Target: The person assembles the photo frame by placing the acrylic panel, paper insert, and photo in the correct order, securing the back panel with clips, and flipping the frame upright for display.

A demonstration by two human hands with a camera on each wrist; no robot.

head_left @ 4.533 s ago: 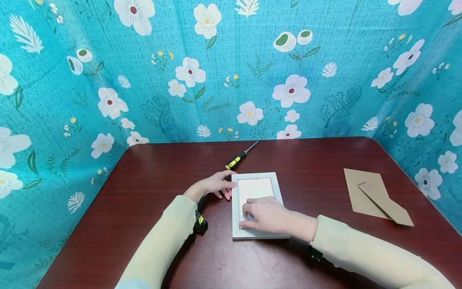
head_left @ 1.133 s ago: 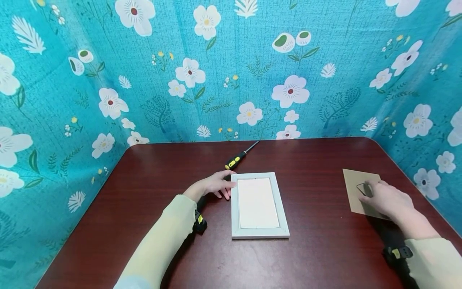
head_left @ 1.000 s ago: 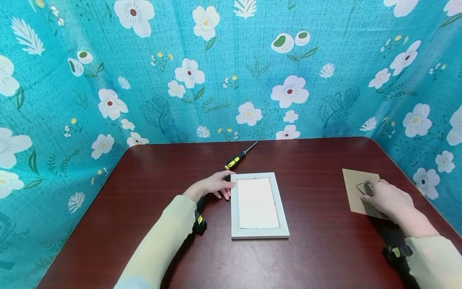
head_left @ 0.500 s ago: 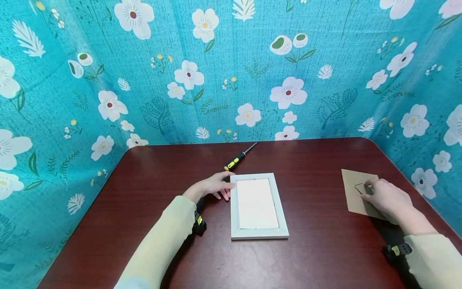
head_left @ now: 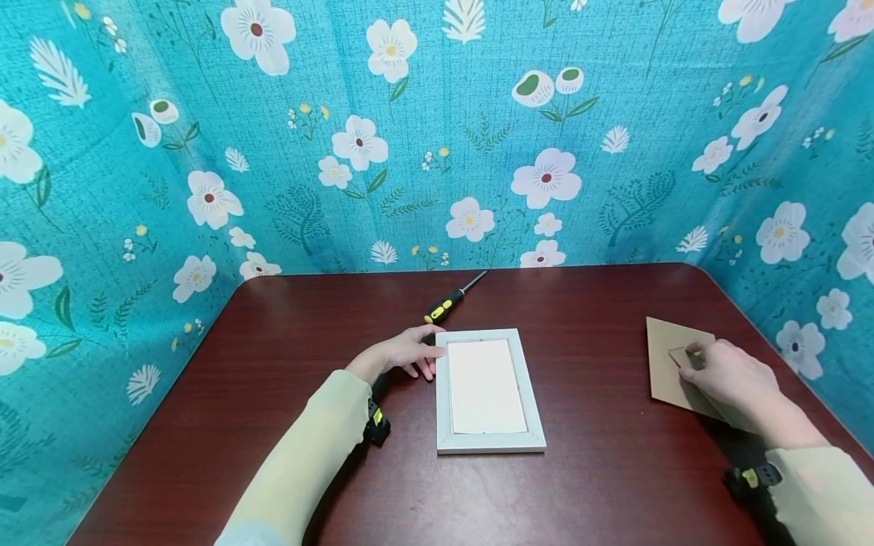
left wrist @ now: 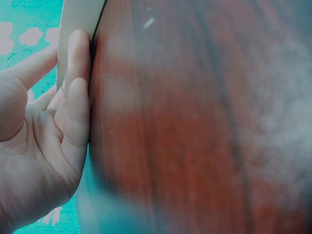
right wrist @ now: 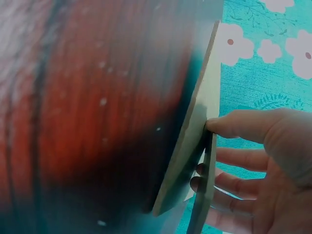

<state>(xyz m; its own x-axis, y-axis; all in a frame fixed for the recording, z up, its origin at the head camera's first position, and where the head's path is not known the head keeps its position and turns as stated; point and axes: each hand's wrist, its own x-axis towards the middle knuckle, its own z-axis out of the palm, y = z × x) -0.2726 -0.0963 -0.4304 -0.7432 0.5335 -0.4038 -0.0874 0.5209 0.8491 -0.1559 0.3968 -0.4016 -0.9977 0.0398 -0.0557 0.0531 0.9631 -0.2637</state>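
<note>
A white picture frame (head_left: 444, 409) lies on the table, with a blank white sheet (head_left: 485, 387) inside its border. My left hand (head_left: 403, 354) holds the frame's upper left side, thumb over the border and fingers against the outer edge. Over at the right, my right hand (head_left: 734, 379) pinches the fold-out stand of a brown frame backing board (head_left: 665, 341). In the right wrist view the board (right wrist: 187, 134) is tilted, and the thumb and fingertips grip the thin stand (right wrist: 207, 183). My right hand covers much of the stand in the head view.
A black and yellow screwdriver (head_left: 444, 305) lies behind the frame, its shaft toward the back edge. The dark red wooden table (head_left: 328, 318) is enclosed by a blue flowered cloth (head_left: 410, 152) at the back and sides.
My right hand has left the white sheet and moved right to take hold of the board's stand. The board has just begun to tilt and shift slightly. My left hand stays on the frame.
</note>
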